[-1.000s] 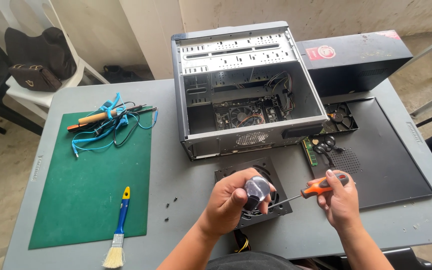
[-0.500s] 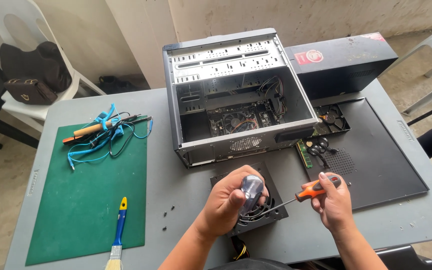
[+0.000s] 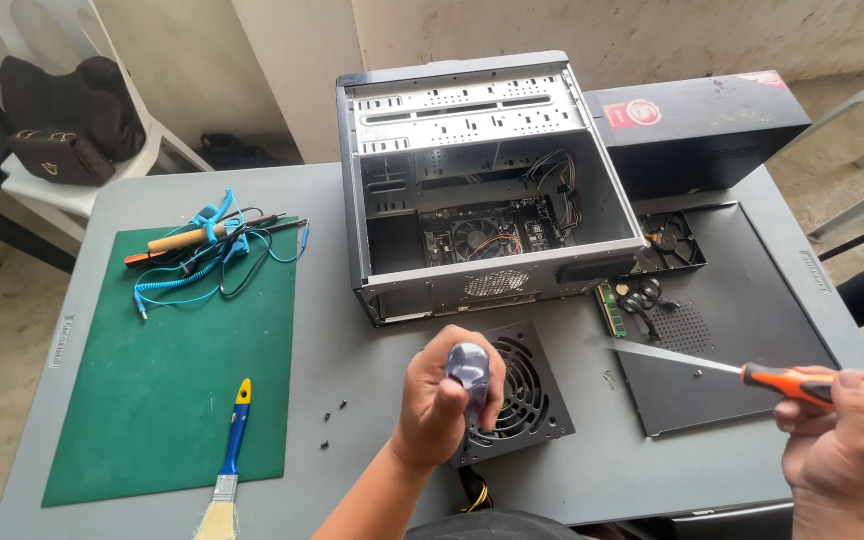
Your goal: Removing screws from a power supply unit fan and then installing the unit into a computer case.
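Gripping small grey bulb-shaped object (image 3: 469, 365), left hand (image 3: 442, 405) fist-closed around it, poised directly over power supply unit (image 3: 512, 395), its fan grille up for access. Right hand (image 3: 842, 440) closed on orange-handled screwdriver (image 3: 752, 372), held right of unit, tip aimed back toward it. Loose screws (image 3: 332, 420) just left of unit. Open computer case (image 3: 482, 190) just behind unit, on its side, interior exposed.
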